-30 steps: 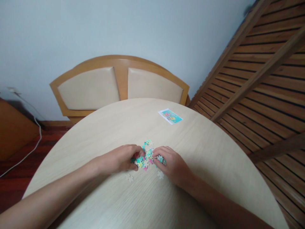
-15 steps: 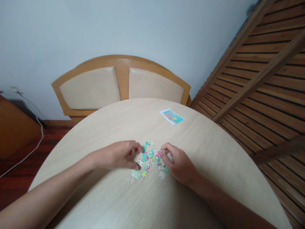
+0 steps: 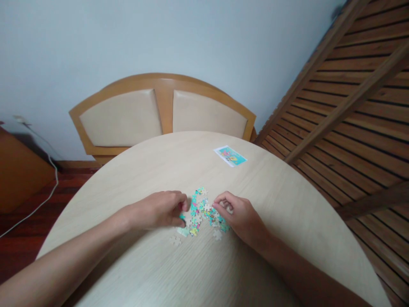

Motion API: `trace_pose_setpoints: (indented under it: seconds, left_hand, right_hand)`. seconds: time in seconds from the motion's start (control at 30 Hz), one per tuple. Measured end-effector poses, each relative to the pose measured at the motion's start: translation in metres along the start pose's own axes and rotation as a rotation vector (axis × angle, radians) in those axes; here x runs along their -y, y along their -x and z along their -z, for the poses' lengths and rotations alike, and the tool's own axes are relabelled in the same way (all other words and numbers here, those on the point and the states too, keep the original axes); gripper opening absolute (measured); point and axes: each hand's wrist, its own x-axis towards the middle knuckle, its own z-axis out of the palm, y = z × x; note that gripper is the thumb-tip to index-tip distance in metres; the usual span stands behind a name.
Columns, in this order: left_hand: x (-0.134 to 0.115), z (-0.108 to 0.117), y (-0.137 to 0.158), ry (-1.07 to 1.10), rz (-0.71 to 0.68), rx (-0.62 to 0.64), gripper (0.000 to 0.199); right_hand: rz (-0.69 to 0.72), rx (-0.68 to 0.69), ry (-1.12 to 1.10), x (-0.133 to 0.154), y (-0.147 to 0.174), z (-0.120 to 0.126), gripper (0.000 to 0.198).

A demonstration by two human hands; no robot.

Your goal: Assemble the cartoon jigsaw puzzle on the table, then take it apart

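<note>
A small heap of jigsaw puzzle pieces [image 3: 195,211] lies between my hands, some with coloured faces up, others showing pale backs. My left hand [image 3: 164,209] is at the heap's left side, fingers curled in, with a turquoise puzzle piece [image 3: 182,218] at the thumb tip. Opposite it, my right hand [image 3: 241,215] has thumb and index finger pinched together at a pale puzzle piece [image 3: 208,207] over the heap. Two loose pale pieces lie nearer me: one puzzle piece [image 3: 175,241] on the left, another [image 3: 217,234] below the right hand.
Everything rests on a round pale wooden table [image 3: 143,170]. Toward the far right edge lies a picture card [image 3: 231,156] in turquoise, pink and yellow. A padded wooden chair back [image 3: 166,106] stands behind the table, and a slatted wooden structure [image 3: 345,106] rises on the right.
My left fingers have curled in more, and a turquoise piece now shows at the thumb. My right fingertips have shifted slightly left, to a pale piece; the pink piece there is no longer visible.
</note>
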Motion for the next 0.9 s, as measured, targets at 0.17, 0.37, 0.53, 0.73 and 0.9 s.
trace_pose_setpoints:
  seconds: [0.17,0.37,0.53,0.73,0.9]
  left_hand:
    - [-0.005,-0.002,0.005,-0.047,-0.045,0.052,0.035]
    - [0.002,-0.015,-0.002,-0.038,-0.151,0.051,0.015]
    - [0.000,-0.026,-0.008,-0.079,-0.145,-0.037,0.010]
    - [-0.009,-0.022,-0.007,-0.127,-0.028,-0.098,0.021]
    - [0.004,-0.017,-0.014,-0.108,0.007,-0.310,0.036]
  right_hand:
    - [0.296,0.032,0.174,0.010,0.010,-0.009,0.012]
    - [0.384,0.241,0.190,0.030,0.027,-0.027,0.038]
    - [0.301,0.185,0.235,0.025,0.023,-0.029,0.025]
    - [0.302,0.149,0.260,0.015,0.019,-0.022,0.015]
    - [0.221,0.115,0.227,0.013,0.019,-0.020,0.022]
